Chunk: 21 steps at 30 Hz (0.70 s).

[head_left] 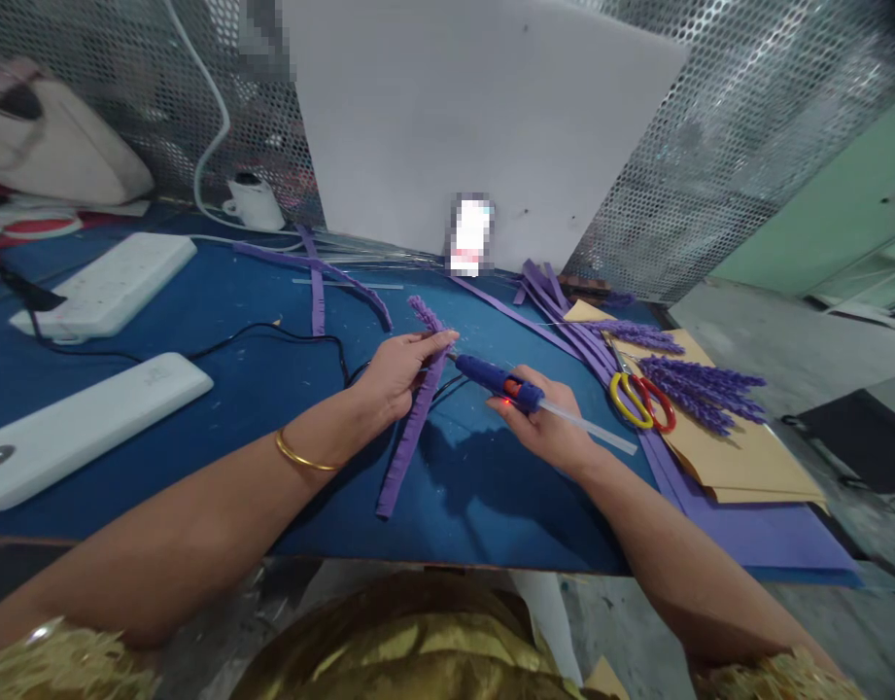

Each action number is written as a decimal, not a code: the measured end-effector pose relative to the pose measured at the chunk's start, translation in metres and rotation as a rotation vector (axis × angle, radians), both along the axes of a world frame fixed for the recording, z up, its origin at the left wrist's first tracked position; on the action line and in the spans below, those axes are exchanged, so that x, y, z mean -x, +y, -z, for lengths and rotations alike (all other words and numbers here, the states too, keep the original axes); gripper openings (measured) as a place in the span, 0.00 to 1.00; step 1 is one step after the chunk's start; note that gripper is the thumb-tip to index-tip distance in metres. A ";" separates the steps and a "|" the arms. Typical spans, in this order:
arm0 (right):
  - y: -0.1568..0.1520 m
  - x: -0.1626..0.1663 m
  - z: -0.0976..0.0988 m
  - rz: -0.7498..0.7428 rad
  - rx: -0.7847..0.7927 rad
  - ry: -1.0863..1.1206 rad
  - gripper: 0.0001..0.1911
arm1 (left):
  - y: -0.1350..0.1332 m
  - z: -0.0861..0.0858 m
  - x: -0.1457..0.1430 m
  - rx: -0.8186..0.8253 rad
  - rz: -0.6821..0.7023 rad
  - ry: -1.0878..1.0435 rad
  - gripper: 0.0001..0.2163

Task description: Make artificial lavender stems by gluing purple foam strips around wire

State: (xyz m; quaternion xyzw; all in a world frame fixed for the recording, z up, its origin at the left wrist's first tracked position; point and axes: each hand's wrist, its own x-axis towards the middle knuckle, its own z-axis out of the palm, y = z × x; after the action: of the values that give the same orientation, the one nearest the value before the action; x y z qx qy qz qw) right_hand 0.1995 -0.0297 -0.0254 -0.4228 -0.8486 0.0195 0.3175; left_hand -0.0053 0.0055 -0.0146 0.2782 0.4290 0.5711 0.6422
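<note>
Pinched in my left hand (399, 374) is a purple fringed paper strip (410, 437). Its upper end is wound into a fluffy flower spike (424, 313), and the rest hangs down toward the table's front edge. My right hand (545, 418) grips a blue hot glue gun (491, 377) with a red light lit and a clear glue stick (589, 428) poking out of its back. The nozzle points left, close to the strip by my left fingertips; whether it touches I cannot tell.
Finished purple flower stems (699, 384) lie on brown paper at the right, beside scissors (642, 401) with yellow and red handles. Purple strips (564, 316) lie behind. A white power strip (119, 282) and a long white device (97, 428) occupy the left. A lit phone (470, 235) leans at the back.
</note>
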 end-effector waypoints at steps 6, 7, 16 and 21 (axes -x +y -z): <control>0.000 0.000 0.002 -0.010 -0.035 0.001 0.16 | -0.001 -0.002 -0.001 -0.001 0.003 -0.015 0.20; 0.000 0.000 0.002 -0.012 -0.033 -0.003 0.16 | -0.001 -0.002 -0.001 -0.002 0.002 -0.014 0.20; -0.001 0.000 0.002 -0.032 -0.036 -0.022 0.17 | 0.001 -0.001 0.000 0.002 0.006 -0.029 0.20; -0.001 0.000 0.000 -0.050 -0.046 -0.029 0.17 | 0.003 0.001 0.000 0.007 -0.002 -0.012 0.18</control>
State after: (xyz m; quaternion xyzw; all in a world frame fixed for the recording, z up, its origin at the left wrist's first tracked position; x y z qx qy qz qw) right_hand 0.1995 -0.0306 -0.0258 -0.3944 -0.8635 0.0019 0.3143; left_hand -0.0057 0.0084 -0.0156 0.2722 0.4276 0.5716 0.6452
